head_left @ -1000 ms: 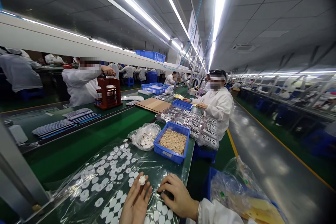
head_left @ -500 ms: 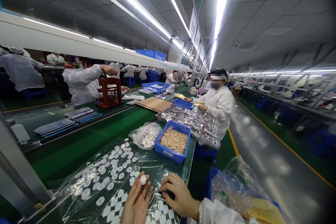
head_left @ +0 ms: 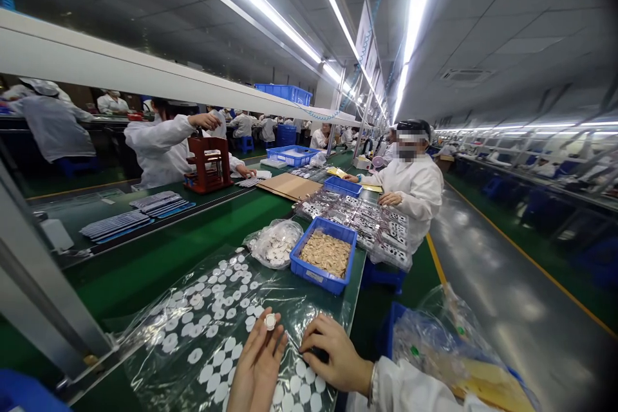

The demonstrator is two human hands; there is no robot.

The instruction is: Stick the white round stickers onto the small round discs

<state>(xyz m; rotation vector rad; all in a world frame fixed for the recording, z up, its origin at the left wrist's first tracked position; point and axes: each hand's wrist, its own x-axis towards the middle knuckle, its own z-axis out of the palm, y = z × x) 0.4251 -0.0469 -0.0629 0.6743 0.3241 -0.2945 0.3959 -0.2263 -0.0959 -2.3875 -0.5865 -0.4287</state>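
My left hand (head_left: 257,364), palm up, holds a small round whitish disc (head_left: 270,321) with a raised rim between thumb and fingertips. To its right, my right hand (head_left: 333,351) is bent with curled fingers close together, low over the clear plastic sheet (head_left: 284,293); what they pinch, if anything, is hidden. Flat white discs (head_left: 218,358) lie in rows under and beside my hands. More white discs (head_left: 212,299) are scattered across the sheet to the left.
Beyond my hands stand a blue bin (head_left: 316,277) of tan discs and a clear bag (head_left: 276,246) of white pieces. Packed trays (head_left: 367,222) lie farther back beside a co-worker (head_left: 415,187). Another person works at a red-brown press (head_left: 207,164). A plastic-lined bin (head_left: 434,347) sits at right.
The whole view has shifted slightly, so everything appears a little farther right. Both hands keep nearly the same pose, the disc still in my left fingertips.
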